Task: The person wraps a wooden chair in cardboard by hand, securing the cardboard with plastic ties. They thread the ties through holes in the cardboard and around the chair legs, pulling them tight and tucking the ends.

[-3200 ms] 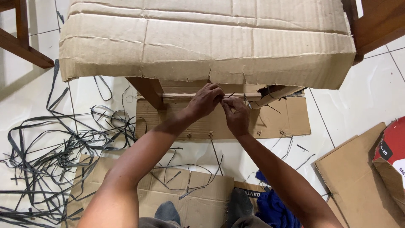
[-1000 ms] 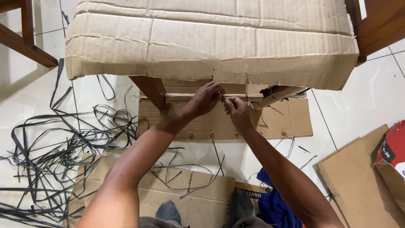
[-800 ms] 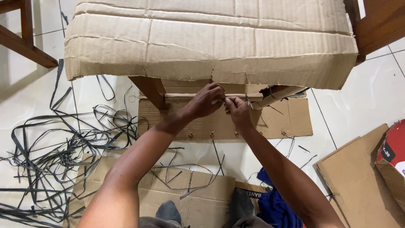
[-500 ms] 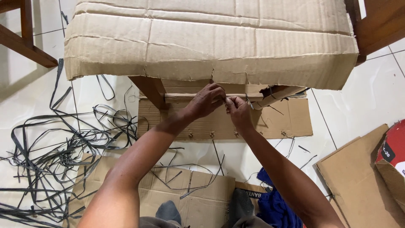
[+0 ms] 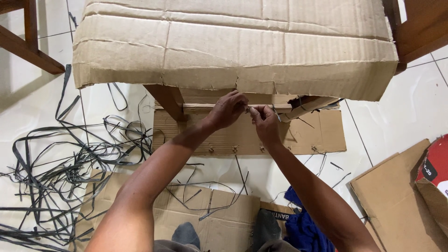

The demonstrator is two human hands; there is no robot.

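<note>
A large sheet of brown cardboard (image 5: 233, 42) is folded over a wooden furniture frame, its front flap hanging down. Just under that flap's lower edge my left hand (image 5: 227, 109) and my right hand (image 5: 264, 122) meet, fingertips pinched together on something small and thin that I cannot make out. Behind them a wooden rail (image 5: 205, 107) and leg (image 5: 167, 100) show under the flap. A second cardboard strip (image 5: 303, 135) with a row of small knots along its lower edge lies on the floor behind my hands.
A tangle of black plastic strapping (image 5: 60, 163) covers the white tiled floor at the left. Flat cardboard (image 5: 214, 219) lies near my knees, more cardboard (image 5: 396, 200) at the right beside a red box (image 5: 436, 163). Blue cloth (image 5: 303, 228) sits by my right forearm. Another wooden chair leg (image 5: 32, 46) stands at upper left.
My hands have stayed at the same spot under the cardboard flap, with only small finger movements. The view has shifted slightly.
</note>
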